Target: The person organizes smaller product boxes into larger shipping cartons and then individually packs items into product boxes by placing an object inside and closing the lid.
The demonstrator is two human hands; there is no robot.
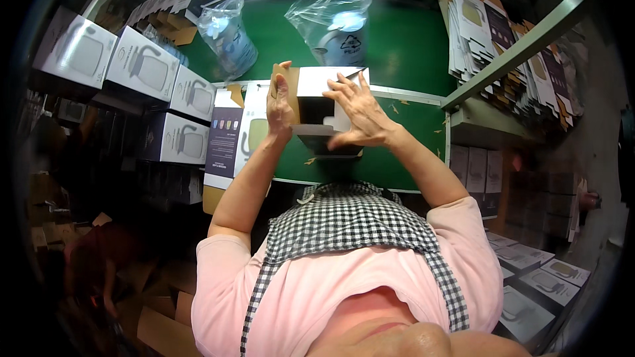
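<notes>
A cardboard box (317,78), white and dark outside with a brown inner flap, stands open in front of me on the green table. Its inside is mostly dark; a small pale patch shows within, too unclear to name. My left hand (281,111) grips the box's left flap, thumb on the near face and fingertips behind it. Over the box's right side, my right hand (362,114) lies with its fingers spread, touching the edge. Just beyond the box stands a blue jug (340,45) in a clear plastic bag, with a second bagged blue jug (231,46) further left.
Flattened printed cartons (225,142) lie beside my left forearm. Closed boxes (142,66) are stacked at the left. A metal rail (522,46) slants across the right, near piled flat cartons (469,39). Another person (99,258) is dimly visible at lower left.
</notes>
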